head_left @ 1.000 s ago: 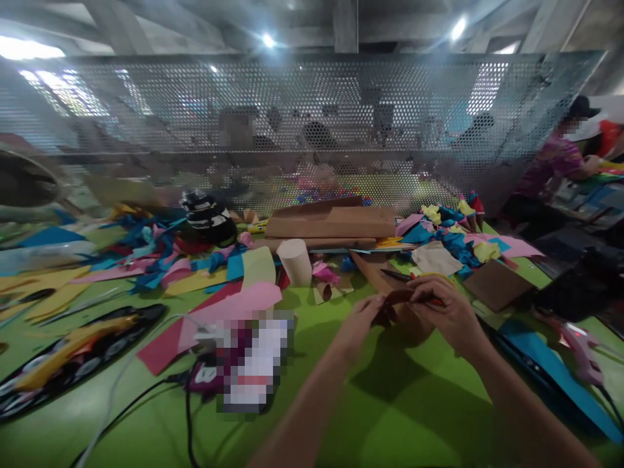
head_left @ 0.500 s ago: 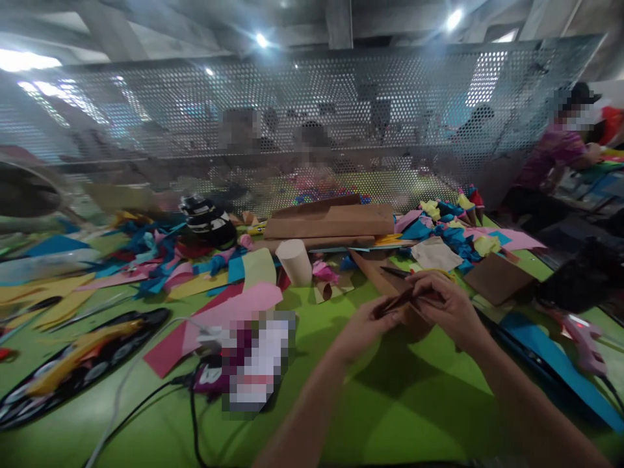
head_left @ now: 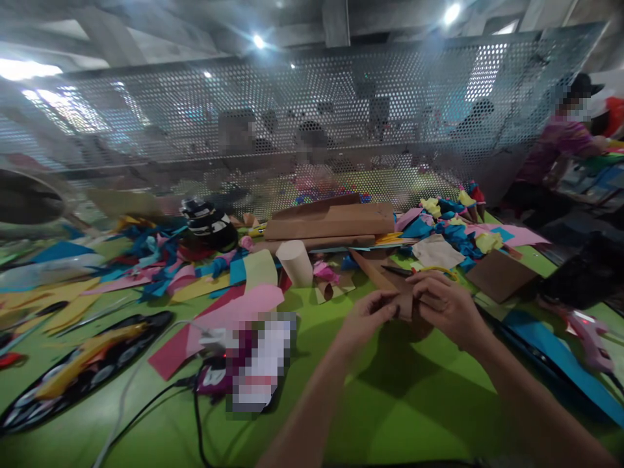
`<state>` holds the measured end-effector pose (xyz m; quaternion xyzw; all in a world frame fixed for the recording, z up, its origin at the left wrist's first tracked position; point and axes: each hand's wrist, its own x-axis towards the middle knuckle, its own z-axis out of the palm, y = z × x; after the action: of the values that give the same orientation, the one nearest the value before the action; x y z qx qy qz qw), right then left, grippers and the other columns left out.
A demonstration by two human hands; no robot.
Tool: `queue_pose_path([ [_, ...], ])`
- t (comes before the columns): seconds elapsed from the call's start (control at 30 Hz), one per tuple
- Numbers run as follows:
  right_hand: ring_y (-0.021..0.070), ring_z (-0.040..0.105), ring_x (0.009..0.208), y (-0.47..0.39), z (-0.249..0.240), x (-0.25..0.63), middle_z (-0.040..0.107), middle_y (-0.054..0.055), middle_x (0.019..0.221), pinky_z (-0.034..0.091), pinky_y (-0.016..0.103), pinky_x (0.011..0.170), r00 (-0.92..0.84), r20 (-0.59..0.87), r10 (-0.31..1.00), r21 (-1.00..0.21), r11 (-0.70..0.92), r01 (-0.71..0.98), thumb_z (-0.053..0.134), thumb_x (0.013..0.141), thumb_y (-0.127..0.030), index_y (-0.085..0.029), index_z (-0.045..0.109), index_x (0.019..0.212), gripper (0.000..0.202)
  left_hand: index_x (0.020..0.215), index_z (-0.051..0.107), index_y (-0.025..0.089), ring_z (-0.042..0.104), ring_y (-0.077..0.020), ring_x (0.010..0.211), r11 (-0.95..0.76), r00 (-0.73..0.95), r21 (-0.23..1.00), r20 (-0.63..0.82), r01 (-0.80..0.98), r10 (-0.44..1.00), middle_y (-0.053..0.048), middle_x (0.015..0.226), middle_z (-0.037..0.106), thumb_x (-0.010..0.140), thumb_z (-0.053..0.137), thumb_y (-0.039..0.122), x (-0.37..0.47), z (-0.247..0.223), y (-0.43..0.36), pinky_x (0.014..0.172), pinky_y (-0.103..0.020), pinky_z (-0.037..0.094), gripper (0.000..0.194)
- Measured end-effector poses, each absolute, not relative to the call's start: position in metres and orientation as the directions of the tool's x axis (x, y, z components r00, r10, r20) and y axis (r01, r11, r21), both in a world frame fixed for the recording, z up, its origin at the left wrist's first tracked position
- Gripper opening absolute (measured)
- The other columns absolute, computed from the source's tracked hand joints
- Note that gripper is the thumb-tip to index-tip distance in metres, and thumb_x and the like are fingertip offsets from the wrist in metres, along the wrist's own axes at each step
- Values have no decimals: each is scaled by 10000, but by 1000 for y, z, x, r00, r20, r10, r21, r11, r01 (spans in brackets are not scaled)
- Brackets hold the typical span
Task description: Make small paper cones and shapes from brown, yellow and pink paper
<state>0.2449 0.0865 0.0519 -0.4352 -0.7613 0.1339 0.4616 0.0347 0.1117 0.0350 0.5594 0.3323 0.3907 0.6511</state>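
Observation:
A small piece of brown paper (head_left: 403, 305) is held between my two hands above the green table (head_left: 312, 364). My left hand (head_left: 373, 318) pinches its left side with thumb and fingers. On its right side, my right hand (head_left: 446, 305) closes its fingers round the edge. Just behind my hands lie scissors (head_left: 441, 270) with yellow handles and dark blades, over more brown paper (head_left: 373, 268). To the left, a pale paper roll (head_left: 294, 262) stands beside a crumpled pink paper (head_left: 325, 272).
A pink glue gun (head_left: 589, 338) lies at the right near blue paper (head_left: 560, 364). Left are a phone (head_left: 266, 364), a purple power block (head_left: 213, 377) with cables, and a black tray (head_left: 112, 351). A perforated metal screen (head_left: 292, 130) stands behind. One person (head_left: 560, 143) sits far right.
The brown paper between my hands has turned, showing a broader face. My fingers have shifted on it, and the view has moved slightly.

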Motion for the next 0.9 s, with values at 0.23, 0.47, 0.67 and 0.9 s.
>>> queue_pose_path([
  [0.23, 228, 658, 1083, 86, 51, 245, 686, 64, 1151, 484, 341, 936, -201, 588, 783, -592, 586, 554, 604, 781, -63, -242, 628, 873, 203, 1209, 694, 162, 654, -262, 1021, -141, 498, 989, 99, 48, 861, -118, 1145, 732, 732, 828, 329, 37, 32, 111, 889, -340, 492, 522],
  [0.47, 231, 651, 1099, 86, 53, 244, 685, 68, 1145, 488, 349, 939, -194, 614, 765, -574, 602, 555, 594, 798, -64, -245, 634, 865, 197, 1194, 710, 175, 623, -287, 1132, -94, 576, 995, 100, -40, 811, -103, 1200, 717, 738, 853, 388, 38, 37, 108, 993, -361, 457, 523],
  [0.67, 236, 653, 1107, 85, 52, 245, 678, 77, 1187, 502, 358, 924, -212, 607, 766, -568, 605, 558, 608, 810, -73, -247, 634, 883, 191, 1200, 723, 133, 621, -203, 892, 80, 533, 988, 4, -135, 846, -117, 1053, 726, 824, 736, 570, 33, 40, 106, 780, -284, 452, 577],
  [0.9, 234, 657, 1138, 84, 52, 241, 686, 79, 1217, 505, 359, 950, -246, 614, 750, -542, 627, 559, 597, 818, -81, -241, 633, 867, 172, 978, 772, 137, 574, -154, 748, 126, 381, 979, -56, -161, 923, -63, 869, 721, 767, 780, 525, 39, 29, 113, 672, -247, 411, 442],
])
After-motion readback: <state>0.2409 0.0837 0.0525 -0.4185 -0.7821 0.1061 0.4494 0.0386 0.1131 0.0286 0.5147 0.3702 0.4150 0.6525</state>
